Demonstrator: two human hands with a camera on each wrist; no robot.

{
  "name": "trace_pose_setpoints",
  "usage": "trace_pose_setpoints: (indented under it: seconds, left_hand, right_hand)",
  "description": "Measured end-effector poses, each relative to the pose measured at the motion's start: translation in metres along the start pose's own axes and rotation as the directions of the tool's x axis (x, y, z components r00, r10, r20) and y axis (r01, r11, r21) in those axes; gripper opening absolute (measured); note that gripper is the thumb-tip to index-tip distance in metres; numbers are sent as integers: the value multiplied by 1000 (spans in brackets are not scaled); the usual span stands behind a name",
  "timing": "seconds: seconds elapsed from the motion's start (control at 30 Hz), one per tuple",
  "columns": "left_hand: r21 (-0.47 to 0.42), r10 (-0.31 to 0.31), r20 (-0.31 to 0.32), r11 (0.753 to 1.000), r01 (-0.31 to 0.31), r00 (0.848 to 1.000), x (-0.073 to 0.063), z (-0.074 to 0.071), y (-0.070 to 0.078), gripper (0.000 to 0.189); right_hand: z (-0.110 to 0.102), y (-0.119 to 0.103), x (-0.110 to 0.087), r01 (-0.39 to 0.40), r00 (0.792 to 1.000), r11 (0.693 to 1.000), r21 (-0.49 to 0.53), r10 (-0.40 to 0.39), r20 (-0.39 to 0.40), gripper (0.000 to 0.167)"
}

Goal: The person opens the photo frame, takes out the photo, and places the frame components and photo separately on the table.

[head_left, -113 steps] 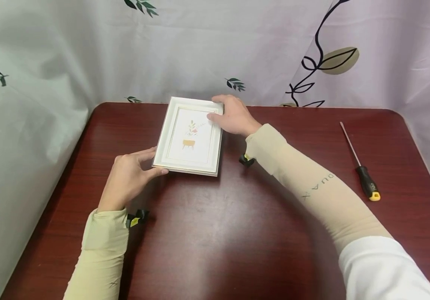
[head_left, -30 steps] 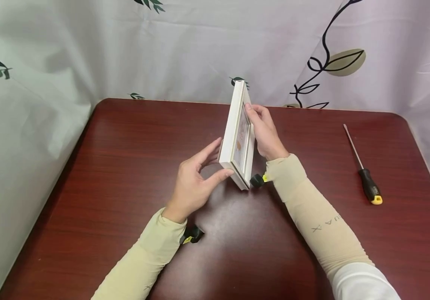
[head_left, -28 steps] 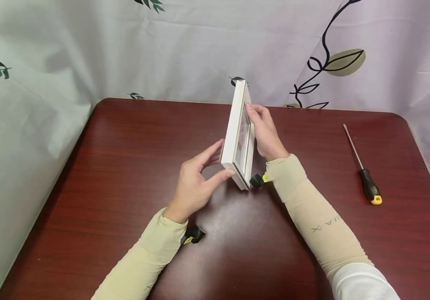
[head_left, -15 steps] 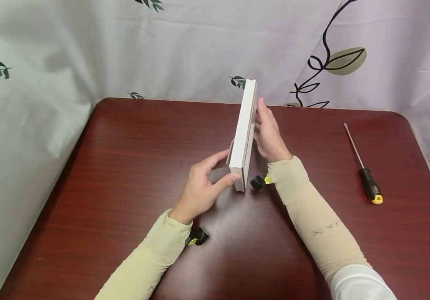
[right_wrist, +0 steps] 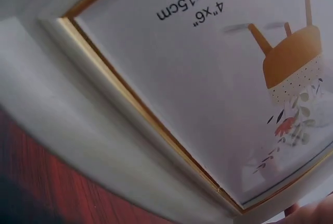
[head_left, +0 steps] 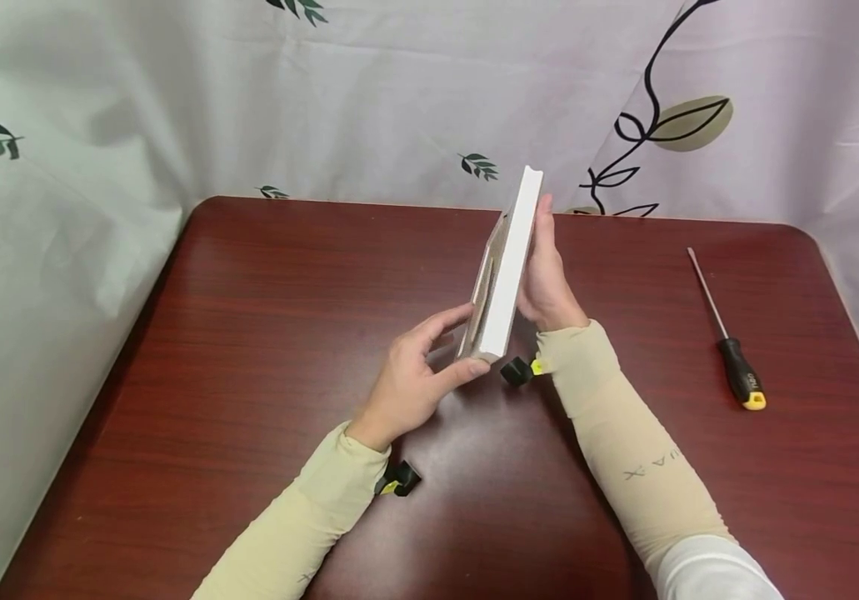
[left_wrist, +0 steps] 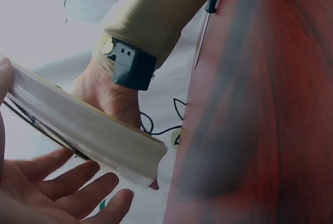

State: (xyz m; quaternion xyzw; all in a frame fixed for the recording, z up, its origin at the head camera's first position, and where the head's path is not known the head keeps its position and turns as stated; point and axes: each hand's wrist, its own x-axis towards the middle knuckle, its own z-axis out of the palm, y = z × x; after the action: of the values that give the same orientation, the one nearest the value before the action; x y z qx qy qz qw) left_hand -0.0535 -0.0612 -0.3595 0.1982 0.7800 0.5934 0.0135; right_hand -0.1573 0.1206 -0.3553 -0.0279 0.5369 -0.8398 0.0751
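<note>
A white picture frame (head_left: 513,271) is held nearly on edge above the table, its narrow side toward the head camera and its brown backing turned left. My left hand (head_left: 408,382) pinches the near lower corner, thumb on the edge and fingers at the back. Against the front face my right hand (head_left: 549,279) lies with straight fingers, partly hidden by the frame. In the left wrist view, the frame's edge (left_wrist: 88,120) crosses between both hands. The right wrist view shows its front close up, with gold inner trim (right_wrist: 151,117) and a print (right_wrist: 208,67) marked 4"x6".
A screwdriver (head_left: 738,371) with a black and yellow handle lies on the right of the dark red table (head_left: 287,275). A pale curtain (head_left: 369,100) with leaf patterns hangs behind the table. Each wrist wears a small black camera (head_left: 516,371).
The frame has been lifted from the table's left side, moved right and turned so its back faces left. The right hand's thumb has left the front, and its fingers have straightened against it.
</note>
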Motion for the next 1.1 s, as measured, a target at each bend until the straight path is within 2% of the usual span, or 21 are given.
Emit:
trace_pose_setpoints:
  seconds: [0.13, 0.33, 0.5, 0.67, 0.83, 1.1]
  left_hand:
    - [-34, -82, 6, 996, 83, 997, -2, 4, -1, 80]
    - [19, -112, -15, 993, 112, 994, -2, 6, -3, 84]
    - [-8, -146, 15, 989, 146, 989, -2, 7, -3, 87]
    - [5, -177, 36, 984, 177, 984, -1, 8, -3, 94]
    - [39, -224, 26, 974, 223, 974, -3, 9, -2, 104]
    - [-5, -250, 1, 968, 250, 968, -4, 9, 1, 106]
  right_hand:
    - [0, 1, -4, 12, 1000, 1000, -19, -12, -10, 87]
    - [1, -1, -4, 60, 998, 998, 4, -60, -18, 87]
    - [7, -6, -3, 123, 992, 992, 41, -122, -17, 67]
    - [8, -9, -7, 118, 992, 993, -3, -118, -49, 68]
    - [4, -8, -7, 122, 991, 992, -23, -123, -56, 69]
    - [2, -8, -6, 133, 990, 990, -37, -135, -50, 63]
